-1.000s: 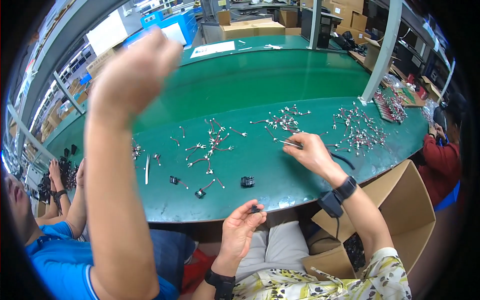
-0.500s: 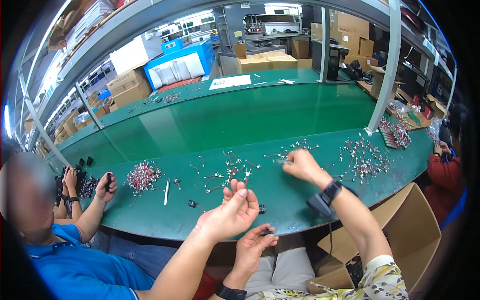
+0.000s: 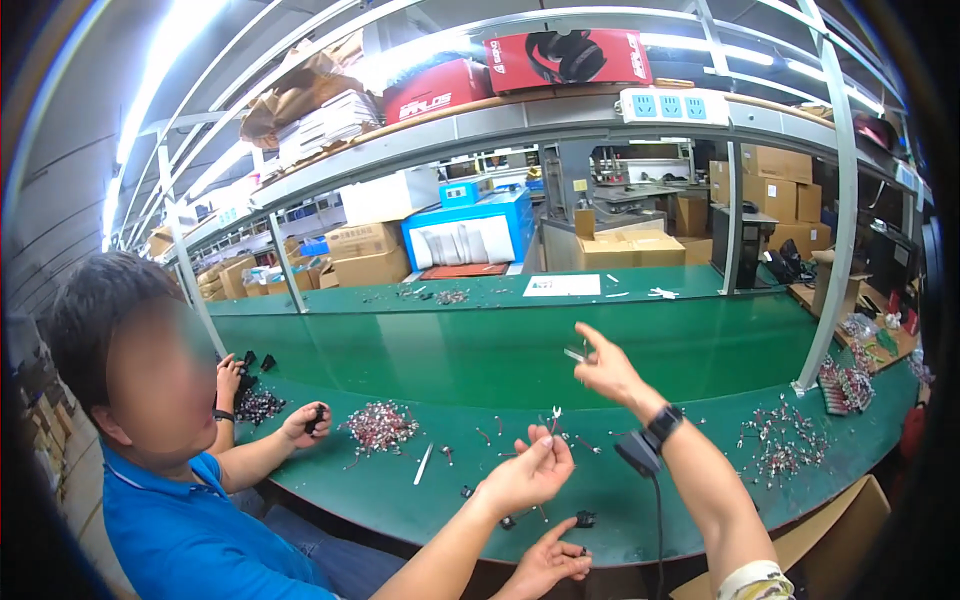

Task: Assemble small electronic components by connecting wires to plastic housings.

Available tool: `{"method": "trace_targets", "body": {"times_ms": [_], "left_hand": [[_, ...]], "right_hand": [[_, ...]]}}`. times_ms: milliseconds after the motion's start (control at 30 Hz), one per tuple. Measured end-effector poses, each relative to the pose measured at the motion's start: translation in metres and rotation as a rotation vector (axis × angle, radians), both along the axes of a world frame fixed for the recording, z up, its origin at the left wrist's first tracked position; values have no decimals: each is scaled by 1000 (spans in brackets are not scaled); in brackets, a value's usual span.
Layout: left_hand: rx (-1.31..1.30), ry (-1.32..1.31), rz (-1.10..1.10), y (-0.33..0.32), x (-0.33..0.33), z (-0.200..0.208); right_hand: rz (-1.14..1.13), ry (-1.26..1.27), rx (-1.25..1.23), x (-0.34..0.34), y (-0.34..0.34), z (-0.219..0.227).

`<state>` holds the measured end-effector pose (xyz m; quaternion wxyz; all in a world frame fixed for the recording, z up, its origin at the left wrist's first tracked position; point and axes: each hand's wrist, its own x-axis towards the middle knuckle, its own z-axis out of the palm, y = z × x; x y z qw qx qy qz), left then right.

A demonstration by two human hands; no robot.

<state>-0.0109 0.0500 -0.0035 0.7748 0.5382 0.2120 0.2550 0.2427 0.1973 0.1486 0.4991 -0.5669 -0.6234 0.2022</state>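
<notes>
The left hand (image 3: pixel 548 568), forefinger out, lightly holds a small black part (image 3: pixel 585 551) at the table's near edge, just below a black connector (image 3: pixel 586 519). The right hand (image 3: pixel 605 372), forefinger extended, keeps tweezers (image 3: pixel 575 354) above the green table (image 3: pixel 620 537). Between them reaches a co-worker's hand (image 3: pixel 533 468), a white-tipped wire lead (image 3: pixel 557 414) at its fingertips. Red shelf boxes (image 3: pixel 500 68) carry white lettering. The left forearm is cut off; the black part is mostly hidden.

Wears a black right wristband (image 3: pixel 665 423), boxy black module (image 3: pixel 637 454), dark cable (image 3: pixel 659 525) and pale sleeve (image 3: pixel 752 583), seemingly patterned in yellow-green.
</notes>
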Motion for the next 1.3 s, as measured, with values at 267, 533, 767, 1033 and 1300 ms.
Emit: {"method": "trace_targets", "body": {"times_ms": [267,533,767,1033,1300], "left_hand": [[-180,13,179,-3,-6,-1],[-194,-88,165,7,-6,-4],[-365,-285,334,-7,4,3],[-437,-449,221,-44,26,28],[-263,-371,327,-43,27,23]], "right_hand": [[218,-145,-140,-26,32,-15],[228,16,-165,-17,-6,-42],[366,311,-442,-32,-174,-59],[207,295,-211,-48,-244,-81],[92,203,-47,-57,-249,-85]]}}
